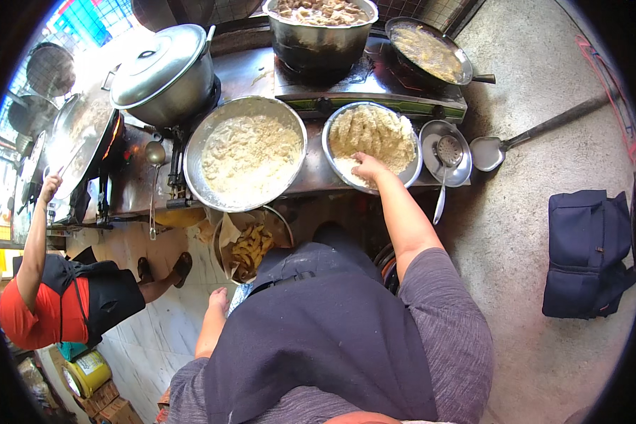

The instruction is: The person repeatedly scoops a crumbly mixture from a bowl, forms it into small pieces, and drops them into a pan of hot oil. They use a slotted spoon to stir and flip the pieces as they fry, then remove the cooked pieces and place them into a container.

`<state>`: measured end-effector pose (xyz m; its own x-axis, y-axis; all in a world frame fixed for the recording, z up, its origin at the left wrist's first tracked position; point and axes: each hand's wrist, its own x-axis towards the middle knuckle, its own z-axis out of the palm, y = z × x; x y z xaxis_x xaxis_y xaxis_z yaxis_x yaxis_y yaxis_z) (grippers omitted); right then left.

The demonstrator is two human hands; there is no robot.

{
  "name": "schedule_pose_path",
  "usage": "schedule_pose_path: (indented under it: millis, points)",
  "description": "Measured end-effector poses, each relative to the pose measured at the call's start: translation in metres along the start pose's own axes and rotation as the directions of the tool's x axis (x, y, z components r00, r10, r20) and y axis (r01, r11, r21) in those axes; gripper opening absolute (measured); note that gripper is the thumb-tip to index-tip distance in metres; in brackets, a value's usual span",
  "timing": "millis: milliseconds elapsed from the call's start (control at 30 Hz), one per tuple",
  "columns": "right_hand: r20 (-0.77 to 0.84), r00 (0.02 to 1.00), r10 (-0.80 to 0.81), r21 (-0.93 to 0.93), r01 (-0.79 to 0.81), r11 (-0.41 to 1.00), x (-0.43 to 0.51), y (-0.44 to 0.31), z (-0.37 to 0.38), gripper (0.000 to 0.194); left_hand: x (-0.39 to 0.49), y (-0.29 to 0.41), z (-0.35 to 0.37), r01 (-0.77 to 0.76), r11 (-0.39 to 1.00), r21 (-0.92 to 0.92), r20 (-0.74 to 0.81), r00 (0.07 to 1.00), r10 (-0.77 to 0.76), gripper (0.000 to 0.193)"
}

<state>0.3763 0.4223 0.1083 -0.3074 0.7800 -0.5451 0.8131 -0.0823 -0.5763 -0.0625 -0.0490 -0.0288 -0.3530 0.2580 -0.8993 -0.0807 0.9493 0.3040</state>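
Observation:
My right hand (368, 167) reaches into a metal bowl of pale breading crumbs (373, 130), its fingertips in the crumbs near the bowl's lower left side; whether it grips anything there is hidden. To the left stands a larger metal bowl (192, 179) with a wet, floury mixture (249, 153). My left hand (219, 300) hangs low by my side with nothing visible in it, its fingers partly curled. Below the larger bowl, a paper-lined container holds browned fried pieces (253, 248). Right of the crumbs, a perforated ladle (449, 152) rests in a small metal bowl (462, 174).
A lidded pot (161, 79), a pot of meat chunks (323, 45) and a frying pan (429, 53) with frying food stand along the stove. A co-worker (58, 302) stirs a steaming wok (82, 143) at left. A ladle (155, 153) and a long-handled shovel-like spatula (540, 127) lie nearby.

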Motion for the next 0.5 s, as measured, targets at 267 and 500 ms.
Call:
schedule_pose_path:
  millis: [267, 500]
  points:
    - [-0.105, 0.992, 0.072, 0.277, -0.041, 0.960, 0.004, -0.009, -0.013, 0.068, -0.012, 0.012, 0.016, -0.029, 0.984, -0.175, -0.086, 0.996, 0.014, 0.047]
    - [-0.101, 0.977, -0.189, -0.191, 0.168, 0.967, -0.007, -0.021, -0.001, 0.052, 0.014, -0.007, 0.059, -0.144, 0.981, 0.129, -0.159, 0.974, 0.164, 0.039]
